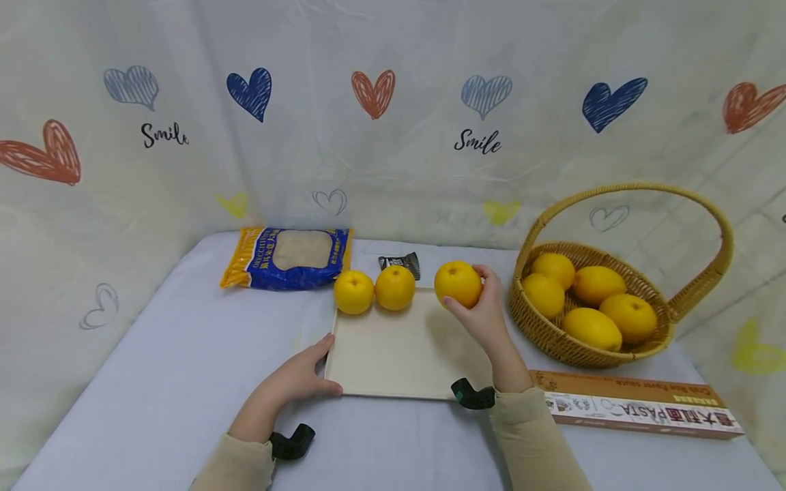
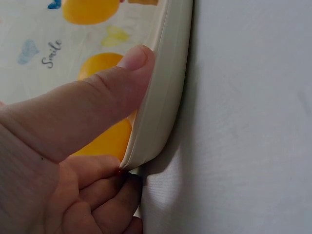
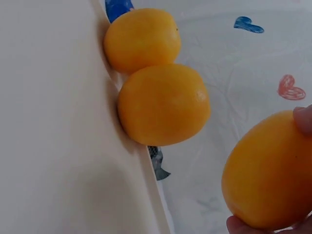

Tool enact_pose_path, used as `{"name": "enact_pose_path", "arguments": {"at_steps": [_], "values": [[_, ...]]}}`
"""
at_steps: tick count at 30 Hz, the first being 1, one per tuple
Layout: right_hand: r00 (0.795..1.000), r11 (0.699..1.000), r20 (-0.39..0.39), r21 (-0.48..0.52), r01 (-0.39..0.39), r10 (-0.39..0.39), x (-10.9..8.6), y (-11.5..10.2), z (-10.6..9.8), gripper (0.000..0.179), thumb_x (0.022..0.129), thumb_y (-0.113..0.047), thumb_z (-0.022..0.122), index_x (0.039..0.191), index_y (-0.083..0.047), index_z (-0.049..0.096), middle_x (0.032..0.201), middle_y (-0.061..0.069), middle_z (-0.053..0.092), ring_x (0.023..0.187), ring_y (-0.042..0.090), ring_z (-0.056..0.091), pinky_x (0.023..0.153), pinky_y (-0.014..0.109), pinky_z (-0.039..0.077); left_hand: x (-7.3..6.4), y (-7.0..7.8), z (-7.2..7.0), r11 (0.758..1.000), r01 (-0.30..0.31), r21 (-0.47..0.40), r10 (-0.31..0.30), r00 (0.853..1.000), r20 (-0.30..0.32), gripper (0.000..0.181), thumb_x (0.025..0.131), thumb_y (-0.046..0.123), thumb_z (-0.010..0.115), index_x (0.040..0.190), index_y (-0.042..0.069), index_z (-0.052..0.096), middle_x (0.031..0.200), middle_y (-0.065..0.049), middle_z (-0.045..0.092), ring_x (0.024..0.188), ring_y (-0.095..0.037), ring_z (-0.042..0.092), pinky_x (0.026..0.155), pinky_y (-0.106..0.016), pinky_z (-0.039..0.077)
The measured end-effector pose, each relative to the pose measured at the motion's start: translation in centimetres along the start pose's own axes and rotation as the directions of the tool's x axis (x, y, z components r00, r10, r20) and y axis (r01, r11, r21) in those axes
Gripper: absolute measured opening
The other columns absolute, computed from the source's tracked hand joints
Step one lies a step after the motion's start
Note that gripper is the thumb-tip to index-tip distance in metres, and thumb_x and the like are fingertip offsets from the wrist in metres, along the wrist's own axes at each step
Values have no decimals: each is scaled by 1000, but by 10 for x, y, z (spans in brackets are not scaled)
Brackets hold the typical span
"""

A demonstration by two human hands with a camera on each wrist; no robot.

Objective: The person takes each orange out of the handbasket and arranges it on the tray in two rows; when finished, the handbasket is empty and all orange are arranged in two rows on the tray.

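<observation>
A yellow-orange orange point(image 1: 458, 284) is gripped by my right hand point(image 1: 485, 310) above the far right part of a cream rectangular tray point(image 1: 393, 358). In the right wrist view, only fingertips point(image 3: 303, 121) show on this orange. My left hand point(image 1: 301, 375) holds the tray's near left corner, its thumb point(image 2: 134, 61) against the rim and its other fingers curled at the corner. Two more oranges, a left one point(image 1: 354, 292) and a right one point(image 1: 395, 288), sit side by side along the tray's far left edge.
A wicker basket point(image 1: 540, 348) with a tall handle holds several oranges at the right. In front of it lies a long pasta box point(image 1: 638, 406). Behind the tray are a blue and yellow pasta bag point(image 1: 295, 259) and a small dark packet point(image 1: 408, 262).
</observation>
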State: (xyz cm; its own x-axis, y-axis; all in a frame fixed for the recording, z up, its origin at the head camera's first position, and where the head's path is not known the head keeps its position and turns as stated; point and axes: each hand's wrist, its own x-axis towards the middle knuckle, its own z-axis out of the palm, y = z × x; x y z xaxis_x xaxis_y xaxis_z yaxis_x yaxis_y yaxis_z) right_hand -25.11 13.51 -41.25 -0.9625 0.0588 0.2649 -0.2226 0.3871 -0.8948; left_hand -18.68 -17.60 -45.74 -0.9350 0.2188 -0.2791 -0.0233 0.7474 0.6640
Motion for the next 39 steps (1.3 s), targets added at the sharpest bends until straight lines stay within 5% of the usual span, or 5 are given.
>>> {"name": "enact_pose_path", "arguments": {"at_steps": [8,16,27,39], "values": [[999,998,28,-52,-23,25,2,3,3,82,76,-19,68,143,-22,21,139,15,19,116,31,35,99,48,33,2,-1,0,1000,5,-8,-5,1000,2,100,65,34,80,145,12,24,150,-7,23,137,-29,23,111,-49,21],[1000,995,18,-98,-3,4,5,11,9,73,74,-20,72,135,-10,33,137,16,26,116,30,37,100,47,34,2,-1,-2,1000,9,-10,-9,1000,0,100,65,34,80,145,12,24,151,-6,23,138,-29,23,111,-49,20],[989,982,58,-136,-131,140,5,24,18,76,77,-24,71,139,-10,28,141,16,29,123,30,34,101,48,38,0,-3,2,1000,8,-22,-8,1000,5,100,64,34,80,144,11,25,150,-7,24,137,-30,23,111,-50,20],[968,971,150,-159,-177,201,12,24,28,77,82,-17,66,144,-12,20,149,12,25,136,30,25,112,48,22,2,-2,2,999,21,-25,-21,1000,8,99,65,33,80,145,13,24,151,-5,22,138,-28,22,112,-49,20]]}}
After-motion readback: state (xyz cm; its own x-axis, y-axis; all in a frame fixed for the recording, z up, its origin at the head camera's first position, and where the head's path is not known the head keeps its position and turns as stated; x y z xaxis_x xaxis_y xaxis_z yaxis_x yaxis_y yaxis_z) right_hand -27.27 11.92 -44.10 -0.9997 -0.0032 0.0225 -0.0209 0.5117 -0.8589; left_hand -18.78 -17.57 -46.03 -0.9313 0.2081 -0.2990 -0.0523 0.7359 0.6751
